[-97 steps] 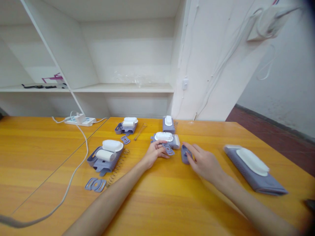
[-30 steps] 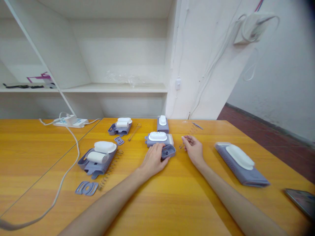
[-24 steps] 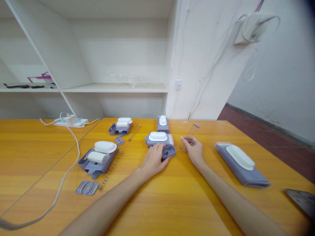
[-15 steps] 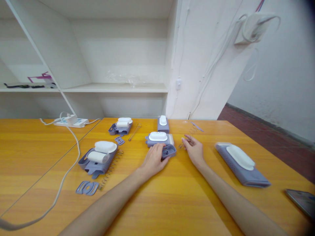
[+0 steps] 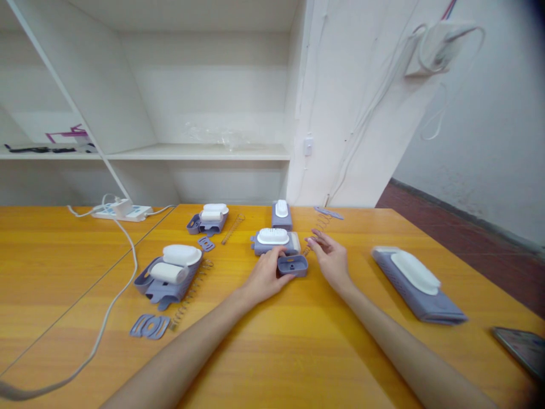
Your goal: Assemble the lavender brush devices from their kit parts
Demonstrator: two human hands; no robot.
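Observation:
My left hand (image 5: 264,278) is closed on a small grey-purple plastic end cap (image 5: 294,266), its hollow side facing me. Just behind it lies a grey-purple case (image 5: 264,248) with a white oval piece (image 5: 273,236) on top and a whitish part at its right end. My right hand (image 5: 332,262) pinches a thin metal coil spring (image 5: 324,220), whose near end is close to the cap. At the spring's far end is a flat grey-purple cut-out plate (image 5: 328,213); whether they are joined I cannot tell.
Two similar opened cases (image 5: 170,289) with white rollers, springs and plates lie left. Closed cases stand at the back (image 5: 281,216) and right (image 5: 419,289). A phone (image 5: 522,347) is at the right edge. A power strip (image 5: 128,213) trails a cable (image 5: 134,272) across the left.
My right hand has moved left toward the cap, drawing the spring along. The flat plate has shifted left too. In my left hand the cap has turned more toward me.

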